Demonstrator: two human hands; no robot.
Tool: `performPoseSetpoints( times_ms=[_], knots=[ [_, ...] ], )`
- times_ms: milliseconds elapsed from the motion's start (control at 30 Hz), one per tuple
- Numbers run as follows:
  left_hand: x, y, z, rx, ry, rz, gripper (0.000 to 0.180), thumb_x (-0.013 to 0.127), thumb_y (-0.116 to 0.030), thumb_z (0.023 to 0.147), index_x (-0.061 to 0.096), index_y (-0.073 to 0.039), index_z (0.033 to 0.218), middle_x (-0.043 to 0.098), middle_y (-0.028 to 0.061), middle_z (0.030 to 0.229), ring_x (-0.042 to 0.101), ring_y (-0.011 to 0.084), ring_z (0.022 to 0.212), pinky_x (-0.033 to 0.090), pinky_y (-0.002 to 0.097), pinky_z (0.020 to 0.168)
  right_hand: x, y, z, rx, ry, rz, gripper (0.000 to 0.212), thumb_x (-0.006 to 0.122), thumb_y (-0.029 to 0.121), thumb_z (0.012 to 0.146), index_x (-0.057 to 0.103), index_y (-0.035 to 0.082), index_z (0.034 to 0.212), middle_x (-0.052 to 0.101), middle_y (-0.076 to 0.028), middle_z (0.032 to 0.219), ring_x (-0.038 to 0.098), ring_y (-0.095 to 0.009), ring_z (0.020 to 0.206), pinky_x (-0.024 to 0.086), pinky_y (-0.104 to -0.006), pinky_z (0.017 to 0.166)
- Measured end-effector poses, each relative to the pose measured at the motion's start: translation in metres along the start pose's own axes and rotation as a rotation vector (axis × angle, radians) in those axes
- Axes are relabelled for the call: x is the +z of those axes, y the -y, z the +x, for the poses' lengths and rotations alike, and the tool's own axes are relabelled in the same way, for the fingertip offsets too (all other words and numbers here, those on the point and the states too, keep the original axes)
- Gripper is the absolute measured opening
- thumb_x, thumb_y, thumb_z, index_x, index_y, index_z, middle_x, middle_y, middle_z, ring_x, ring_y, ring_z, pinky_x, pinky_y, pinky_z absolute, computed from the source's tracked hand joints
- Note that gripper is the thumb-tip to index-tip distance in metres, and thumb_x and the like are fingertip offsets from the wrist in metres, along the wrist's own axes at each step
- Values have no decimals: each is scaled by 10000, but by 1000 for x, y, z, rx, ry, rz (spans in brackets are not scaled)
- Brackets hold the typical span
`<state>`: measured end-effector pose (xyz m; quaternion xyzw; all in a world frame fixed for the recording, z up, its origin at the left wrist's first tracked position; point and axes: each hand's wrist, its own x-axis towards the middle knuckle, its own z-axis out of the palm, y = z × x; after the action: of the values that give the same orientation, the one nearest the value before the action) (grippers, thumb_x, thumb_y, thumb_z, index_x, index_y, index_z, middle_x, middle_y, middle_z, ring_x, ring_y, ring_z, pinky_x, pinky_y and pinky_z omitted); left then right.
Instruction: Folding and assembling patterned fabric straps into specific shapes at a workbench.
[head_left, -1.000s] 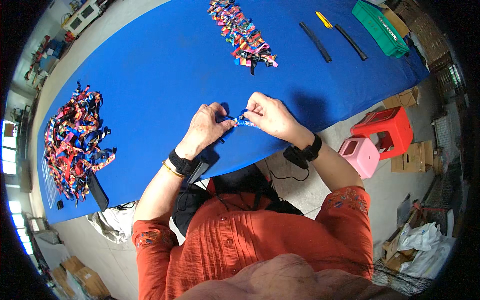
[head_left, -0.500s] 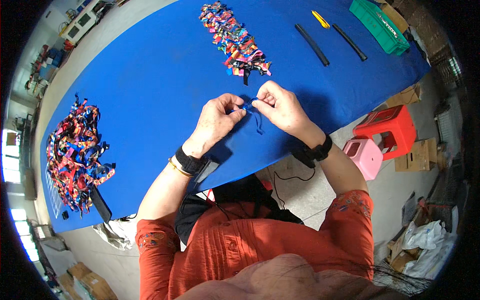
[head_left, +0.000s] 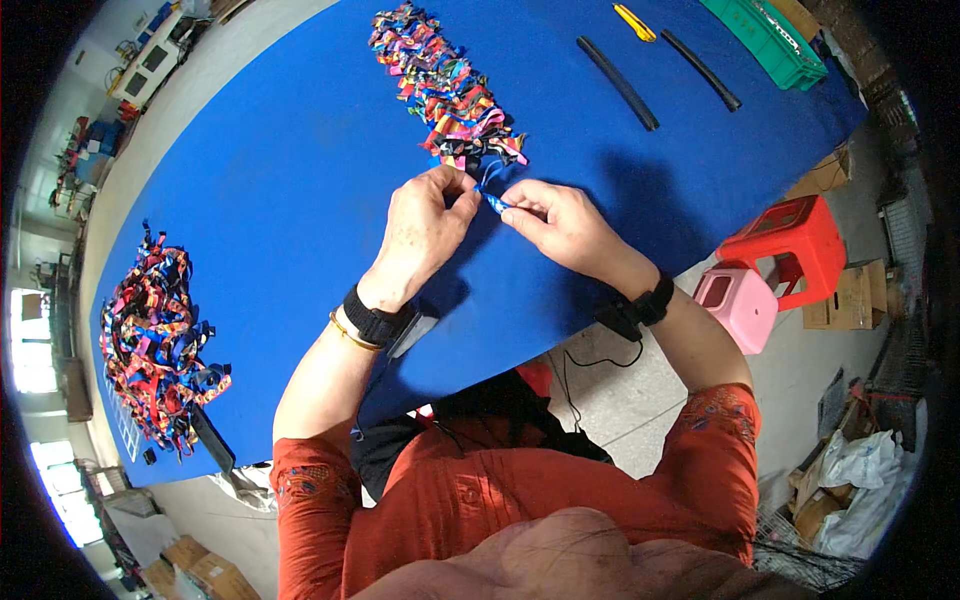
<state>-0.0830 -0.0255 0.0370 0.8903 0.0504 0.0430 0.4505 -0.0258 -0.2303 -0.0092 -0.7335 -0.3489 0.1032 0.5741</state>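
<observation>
Between my two hands a narrow blue ribbon (head_left: 492, 200) with a pale pattern is stretched, with a thin loop of it standing up. My left hand (head_left: 430, 220) pinches one end; my right hand (head_left: 555, 222) grips the other between thumb and fingers. Just beyond my fingertips lies a long row of knotted multicoloured ribbons (head_left: 445, 90), its near end almost at my left hand. At the left sits a big heap of loose, mixed ribbon strips (head_left: 160, 345). Whether the blue ribbon is knotted is too small to tell.
Two dark rods (head_left: 618, 83) and a yellow cutter (head_left: 634, 22) lie on the blue tablecloth (head_left: 290, 150), far right. A green crate (head_left: 768, 40) stands at the table's far right corner. Red (head_left: 800, 250) and pink stools (head_left: 738, 305) are on the floor right.
The blue ribbon's tail no longer hangs down; a loop stands up and the strip is drawn between my hands. My right hand has dropped slightly nearer me. The view has shifted a little.
</observation>
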Motion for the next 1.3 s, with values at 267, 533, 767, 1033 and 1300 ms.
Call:
performPoseSetpoints(
  times_ms=[267, 533, 767, 1033, 1300],
  knots=[
    [17, 4, 39, 218, -145, 296, 170, 746, -115, 836, 742, -20, 977, 748, 185, 954, 729, 364, 872, 572, 438, 796, -7, -12, 24, 16, -101, -398, 140, 645, 187, 949, 642, 49, 924, 670, -212, 790, 666, -433, 746, 521, -510, 649],
    [20, 19, 62, 328, -146, 457, 138, 760, -140, 815, 766, -68, 933, 744, 177, 938, 707, 363, 889, 539, 463, 807, -9, -22, 30, 42, -110, -458, 162, 641, 202, 938, 632, 56, 867, 677, -204, 783, 673, -433, 743, 525, -539, 651],
    [25, 23, 64, 340, -128, 514, 124, 760, -182, 823, 781, -110, 922, 751, 123, 966, 685, 329, 956, 468, 457, 826, -7, -24, 28, -8, -136, -491, 161, 656, 202, 923, 636, 62, 844, 671, -198, 749, 672, -425, 700, 527, -540, 628],
    [24, 20, 62, 314, -111, 580, 121, 752, -184, 826, 775, -118, 926, 746, 106, 945, 680, 314, 949, 451, 438, 826, -8, -27, 26, -23, -142, -481, 170, 676, 194, 925, 647, 52, 835, 650, -184, 718, 659, -390, 659, 510, -486, 597],
    [28, 28, 67, 336, -196, 628, 96, 761, -185, 819, 760, -126, 895, 731, 95, 907, 663, 300, 877, 434, 447, 793, -10, -25, 26, 23, -141, -478, 172, 695, 182, 924, 665, 40, 832, 618, -158, 658, 626, -319, 570, 485, -424, 559]
  ],
)
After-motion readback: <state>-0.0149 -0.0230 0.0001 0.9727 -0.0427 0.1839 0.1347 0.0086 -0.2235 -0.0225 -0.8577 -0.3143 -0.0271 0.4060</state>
